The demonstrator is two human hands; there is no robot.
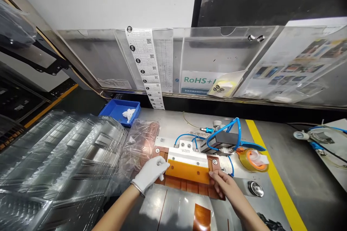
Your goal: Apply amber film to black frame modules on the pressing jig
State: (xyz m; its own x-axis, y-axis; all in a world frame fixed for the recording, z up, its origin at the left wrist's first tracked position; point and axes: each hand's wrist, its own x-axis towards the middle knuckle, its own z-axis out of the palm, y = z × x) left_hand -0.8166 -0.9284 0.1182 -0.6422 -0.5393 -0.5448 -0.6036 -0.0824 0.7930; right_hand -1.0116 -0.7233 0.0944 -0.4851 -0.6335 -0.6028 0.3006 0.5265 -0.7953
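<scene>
An amber rectangular strip with two round holes lies level against the front of a white clamp block marked JJ-25070. My left hand, in a white glove, pinches the strip's left end. At the opposite end, the fingers of my bare right hand pinch the right corner. Beneath the strip is a brown fixture plate with screws at its upper corners. Nearer to me, shiny metal sheets lie at the fixture, with a copper-coloured patch on them.
Plastic-wrapped metal sheets fill the left side. A blue tray holds a crumpled white thing. Blue air hoses rise behind the fixture. Tape rolls and a round metal knob stand right, beside a yellow floor-style stripe.
</scene>
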